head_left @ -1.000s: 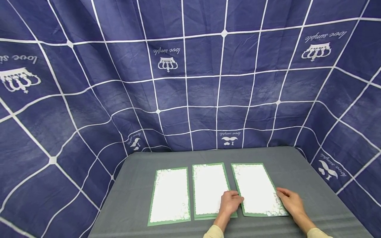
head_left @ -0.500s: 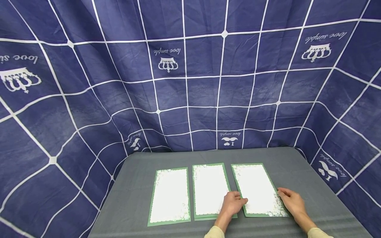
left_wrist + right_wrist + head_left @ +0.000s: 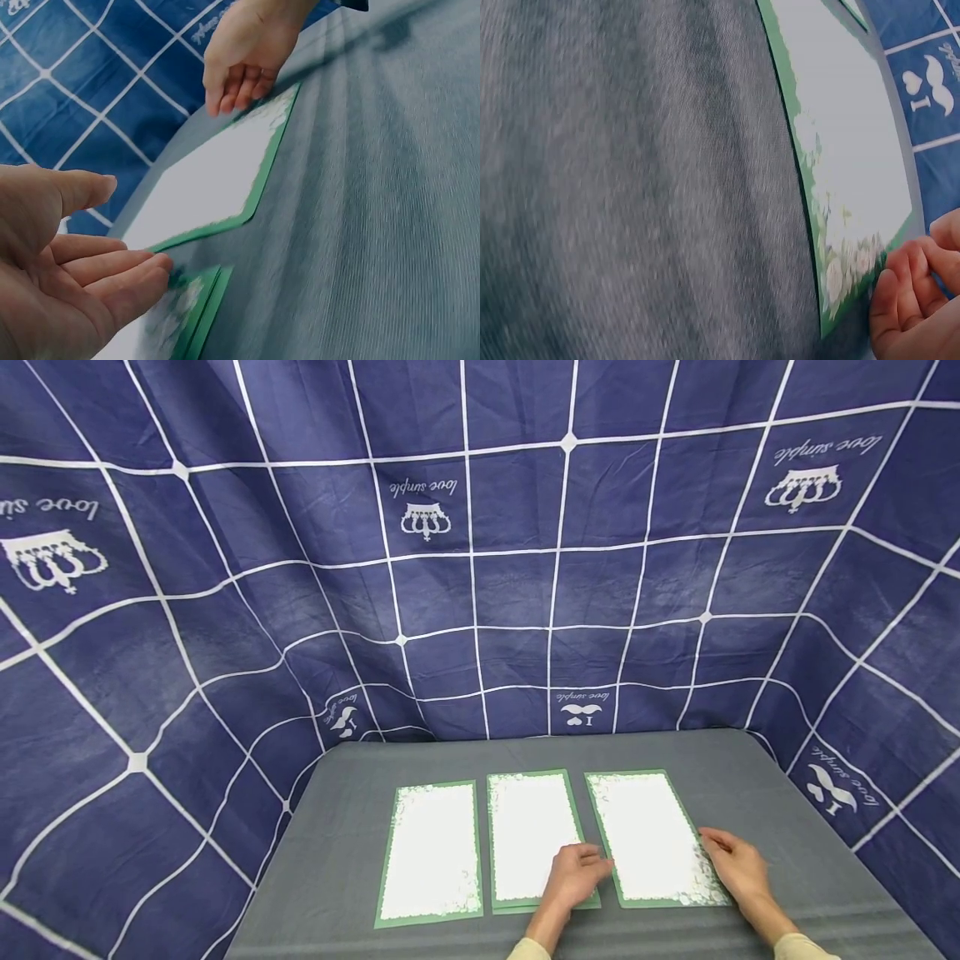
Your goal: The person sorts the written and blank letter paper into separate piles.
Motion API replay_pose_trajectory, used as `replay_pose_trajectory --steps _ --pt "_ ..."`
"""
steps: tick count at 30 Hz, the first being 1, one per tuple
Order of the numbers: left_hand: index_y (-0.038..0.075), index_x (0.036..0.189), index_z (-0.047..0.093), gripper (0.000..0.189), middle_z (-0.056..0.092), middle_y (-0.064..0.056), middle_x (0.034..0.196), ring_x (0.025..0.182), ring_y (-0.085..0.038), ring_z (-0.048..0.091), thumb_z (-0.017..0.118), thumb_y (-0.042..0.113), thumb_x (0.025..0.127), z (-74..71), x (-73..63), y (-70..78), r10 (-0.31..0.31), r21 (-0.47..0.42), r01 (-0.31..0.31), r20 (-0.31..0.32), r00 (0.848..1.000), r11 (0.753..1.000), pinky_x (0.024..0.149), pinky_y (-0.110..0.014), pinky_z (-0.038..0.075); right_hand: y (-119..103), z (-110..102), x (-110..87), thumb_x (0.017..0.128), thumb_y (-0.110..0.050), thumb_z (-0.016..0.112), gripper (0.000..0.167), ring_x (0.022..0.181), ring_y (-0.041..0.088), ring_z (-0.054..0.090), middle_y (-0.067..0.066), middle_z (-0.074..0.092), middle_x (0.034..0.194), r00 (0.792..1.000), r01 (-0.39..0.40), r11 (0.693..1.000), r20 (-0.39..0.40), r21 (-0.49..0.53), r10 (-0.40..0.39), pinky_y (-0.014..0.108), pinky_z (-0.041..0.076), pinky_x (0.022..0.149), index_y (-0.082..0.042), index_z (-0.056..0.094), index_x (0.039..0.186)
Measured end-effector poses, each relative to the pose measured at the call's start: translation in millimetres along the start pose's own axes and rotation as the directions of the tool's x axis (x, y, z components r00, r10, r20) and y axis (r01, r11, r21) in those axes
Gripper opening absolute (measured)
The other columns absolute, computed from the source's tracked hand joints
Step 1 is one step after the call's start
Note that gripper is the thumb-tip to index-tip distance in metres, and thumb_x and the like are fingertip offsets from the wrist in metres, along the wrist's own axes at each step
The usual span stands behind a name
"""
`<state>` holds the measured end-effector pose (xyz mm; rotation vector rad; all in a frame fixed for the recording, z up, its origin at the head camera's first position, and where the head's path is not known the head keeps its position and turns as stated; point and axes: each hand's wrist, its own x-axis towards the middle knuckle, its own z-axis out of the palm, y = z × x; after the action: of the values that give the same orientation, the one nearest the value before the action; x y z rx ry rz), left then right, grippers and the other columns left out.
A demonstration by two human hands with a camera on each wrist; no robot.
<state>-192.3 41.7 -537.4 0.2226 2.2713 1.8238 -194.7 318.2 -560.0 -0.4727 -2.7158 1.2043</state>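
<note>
Three green-edged sheets of paper with white middles and a flower print lie side by side: a left sheet, a middle sheet and a right sheet. My left hand is over the middle sheet's lower right part, its fingertips near the right sheet's left edge. In the left wrist view that hand holds nothing, thumb spread from the fingers. Beside the right sheet's right edge is my right hand. The right wrist view shows its loosely bent fingers right at the flowered corner, thumb apart.
A grey cloth covers the table. Behind it and at both sides hangs a dark blue curtain with white lines. Another green edge peeks out under the middle sheet at its near end.
My left hand has drawn back a little to the left, its thumb coming off the right sheet's edge. The right hand stays by the right edge, and the sheets lie almost as before.
</note>
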Motion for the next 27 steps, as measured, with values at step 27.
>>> replay_pose_trajectory --steps 27 --pt "-0.011 0.112 0.066 0.036 0.068 -0.02 0.102 0.1 -0.038 0.065 0.075 0.01 0.085 -112.9 -40.0 -39.8 0.147 0.418 0.039 -0.402 0.904 0.907 0.087 -0.053 0.051 -77 81 -28.9 0.096 -0.014 0.065 0.019 0.085 0.015 0.066 0.002 0.072 0.096 0.947 0.287 0.952 0.117 0.105 -0.298 0.031 0.053 0.075 -0.004 0.073 0.11"
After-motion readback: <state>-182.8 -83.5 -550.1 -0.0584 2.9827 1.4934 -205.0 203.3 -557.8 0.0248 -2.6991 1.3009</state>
